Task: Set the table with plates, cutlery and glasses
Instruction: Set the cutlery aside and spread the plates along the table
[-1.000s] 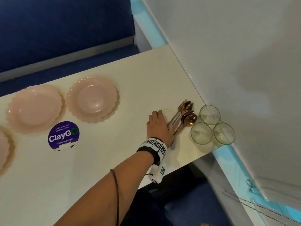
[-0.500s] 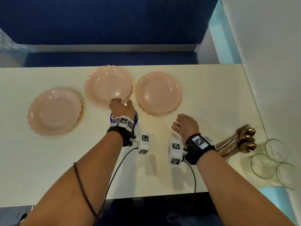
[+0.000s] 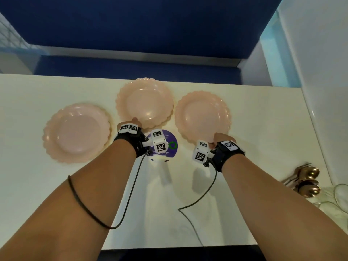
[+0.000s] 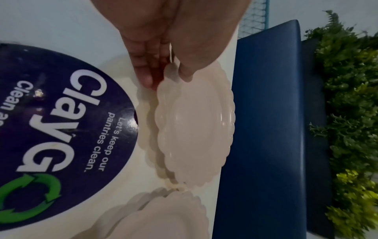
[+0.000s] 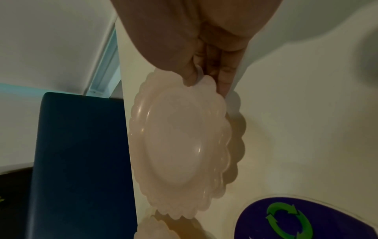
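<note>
Three pink scalloped plates lie on the cream table (image 3: pixel 37 185). My left hand (image 3: pixel 134 122) pinches the near rim of the middle plate (image 3: pixel 145 102). In the left wrist view the thumb lies on top of that plate (image 4: pixel 194 129) and the fingers (image 4: pixel 145 77) go under it, its near edge raised over a shadow. My right hand (image 3: pixel 219 139) pinches the near rim of the right plate (image 3: pixel 202 117) the same way, as the right wrist view shows on the plate (image 5: pixel 184 137). The left plate (image 3: pixel 77 132) lies untouched.
Gold spoons and forks (image 3: pixel 307 179) and clear glasses (image 3: pixel 340 193) sit at the table's right end by the white wall. A purple ClayGo sticker (image 3: pixel 169 146) lies between my wrists. A blue bench (image 3: pixel 131 34) runs behind the table's far edge.
My left hand left the cutlery and moved left to the middle plate's rim. My right hand came into view and took hold of the right plate's rim.
</note>
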A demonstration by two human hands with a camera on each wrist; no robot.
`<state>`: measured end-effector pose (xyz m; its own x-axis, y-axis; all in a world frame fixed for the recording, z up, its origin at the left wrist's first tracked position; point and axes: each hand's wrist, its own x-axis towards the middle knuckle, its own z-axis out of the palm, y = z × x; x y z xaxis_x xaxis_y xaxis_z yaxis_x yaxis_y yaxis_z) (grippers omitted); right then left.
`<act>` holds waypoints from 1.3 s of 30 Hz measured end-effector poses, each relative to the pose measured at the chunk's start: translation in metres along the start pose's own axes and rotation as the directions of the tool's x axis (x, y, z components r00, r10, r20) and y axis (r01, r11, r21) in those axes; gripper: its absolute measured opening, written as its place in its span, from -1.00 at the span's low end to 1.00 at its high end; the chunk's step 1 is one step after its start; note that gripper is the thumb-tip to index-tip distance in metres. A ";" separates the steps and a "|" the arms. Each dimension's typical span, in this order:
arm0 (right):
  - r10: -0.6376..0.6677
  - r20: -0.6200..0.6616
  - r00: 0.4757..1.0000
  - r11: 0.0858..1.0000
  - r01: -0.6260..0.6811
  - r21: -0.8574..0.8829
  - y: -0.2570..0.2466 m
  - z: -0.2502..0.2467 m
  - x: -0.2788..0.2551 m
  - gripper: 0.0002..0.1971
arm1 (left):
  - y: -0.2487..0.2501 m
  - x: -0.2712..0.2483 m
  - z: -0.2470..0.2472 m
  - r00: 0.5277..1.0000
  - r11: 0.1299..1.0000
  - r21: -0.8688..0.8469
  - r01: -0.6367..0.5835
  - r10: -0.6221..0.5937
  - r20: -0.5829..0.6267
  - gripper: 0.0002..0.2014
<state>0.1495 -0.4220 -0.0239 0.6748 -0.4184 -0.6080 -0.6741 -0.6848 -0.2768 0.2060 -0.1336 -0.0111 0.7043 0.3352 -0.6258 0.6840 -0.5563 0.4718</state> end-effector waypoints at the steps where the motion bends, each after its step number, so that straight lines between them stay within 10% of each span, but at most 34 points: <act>1: 0.030 0.001 1.000 0.996 -0.030 0.085 -0.001 0.003 0.006 -0.62 | -0.001 0.003 -0.002 1.000 0.998 -0.058 0.026 -0.026 0.000 -0.58; 3: 0.094 0.032 0.995 0.945 -0.099 0.313 0.005 0.004 0.017 -0.71 | -0.005 0.011 0.000 0.996 0.949 -0.307 0.072 -0.086 -0.032 -0.57; 6: 0.248 0.027 0.968 0.555 -0.165 0.816 0.002 0.001 0.013 -0.69 | -0.003 0.016 -0.004 0.985 0.697 -0.713 0.078 -0.166 -0.055 -0.55; 9: 0.303 -0.068 0.951 0.371 -0.052 0.927 -0.010 -0.005 -0.006 -0.73 | 0.000 0.004 -0.018 0.993 0.562 -0.827 -0.009 -0.092 -0.074 -0.73; 18: -0.190 -0.170 0.967 0.586 0.251 0.771 -0.133 0.035 -0.062 -0.54 | -0.054 -0.020 -0.074 0.994 0.426 -0.901 -0.082 0.103 -0.041 -0.68; 26: -0.484 -0.059 0.873 0.730 0.440 0.523 -0.205 0.110 -0.112 -0.53 | -0.137 -0.019 -0.140 0.971 0.367 -0.913 -0.180 -0.080 -0.224 -0.62; 39: -0.230 0.197 0.953 0.842 0.094 0.531 -0.253 0.206 -0.101 -0.69 | -0.223 0.008 -0.245 0.850 0.276 -0.921 -0.275 -0.378 -0.367 -0.69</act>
<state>0.1905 -0.0836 -0.0459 0.7393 -0.1236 -0.6619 -0.6638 -0.2988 -0.6856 0.1060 0.1791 0.0309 0.4101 0.7742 -0.4821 0.1698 0.4545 0.8744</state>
